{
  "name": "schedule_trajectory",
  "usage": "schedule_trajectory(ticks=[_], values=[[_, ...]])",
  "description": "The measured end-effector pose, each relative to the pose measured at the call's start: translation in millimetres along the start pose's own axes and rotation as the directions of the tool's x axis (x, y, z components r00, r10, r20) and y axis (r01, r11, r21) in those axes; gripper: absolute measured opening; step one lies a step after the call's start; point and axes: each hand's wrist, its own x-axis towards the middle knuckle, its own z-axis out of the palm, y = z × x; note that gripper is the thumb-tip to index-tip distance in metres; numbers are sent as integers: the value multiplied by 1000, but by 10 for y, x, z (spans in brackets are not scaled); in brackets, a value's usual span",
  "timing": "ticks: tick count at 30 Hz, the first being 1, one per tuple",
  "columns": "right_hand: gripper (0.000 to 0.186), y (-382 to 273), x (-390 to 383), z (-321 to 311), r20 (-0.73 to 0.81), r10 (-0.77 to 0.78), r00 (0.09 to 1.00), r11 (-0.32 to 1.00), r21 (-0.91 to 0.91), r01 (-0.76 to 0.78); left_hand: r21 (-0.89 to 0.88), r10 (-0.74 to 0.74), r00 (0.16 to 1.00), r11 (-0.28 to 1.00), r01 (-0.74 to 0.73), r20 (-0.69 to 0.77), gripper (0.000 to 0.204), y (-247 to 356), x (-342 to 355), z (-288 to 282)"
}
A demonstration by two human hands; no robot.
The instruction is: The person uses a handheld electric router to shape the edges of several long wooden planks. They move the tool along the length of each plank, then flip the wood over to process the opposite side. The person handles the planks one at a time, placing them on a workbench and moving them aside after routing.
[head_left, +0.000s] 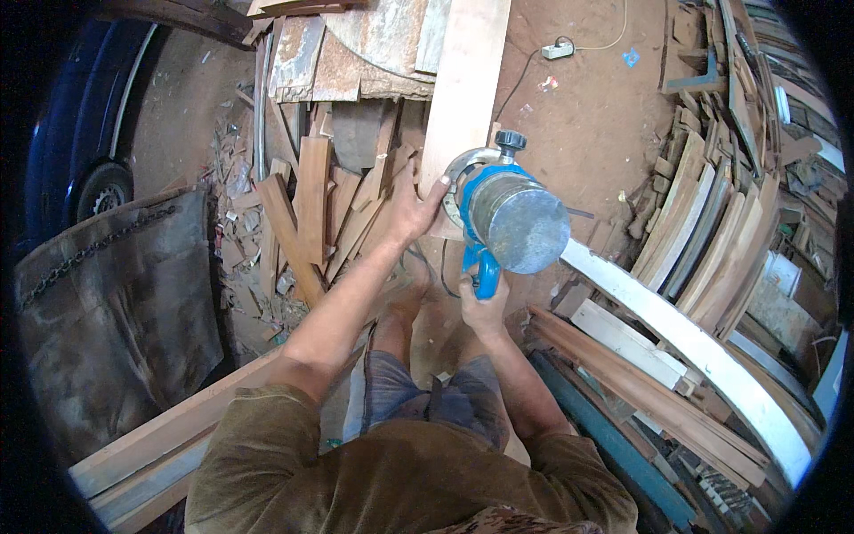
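A router [516,218] with a blue body, a round metal motor housing and a black knob stands on the near end of a long pale wooden board [467,84]. My right hand [485,305] is wrapped round the router's blue handle. At the board's left edge, my left hand [416,206] grips the wood with its thumb on top, against the rounded metal base of the router. Its other fingers are partly hidden at the edge. The motor housing covers the cutting end of the tool and part of the board.
Wood offcuts [313,200] lie heaped left of the board, beside a worn workbench top [356,53]. A cable runs along the floor to a white socket block [558,51]. Stacked planks [694,222] and a curved white strip [703,347] fill the right. A blue vehicle [76,107] stands far left.
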Motion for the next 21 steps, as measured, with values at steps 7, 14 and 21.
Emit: schedule_trajectory(ticks=[7,14,21], values=[[10,-129,65,33,47,55,997,996,74,-58,-191,27,999,981,-30,-18,67,270,-89,82],[6,-230,190,75,79,-31,996,997,70,26,-179,-40,999,983,35,-24,64,234,-83,108],[6,-91,205,65,92,-7,996,995,103,-2,-158,-124,991,981,116,-45,61,109,-80,156]])
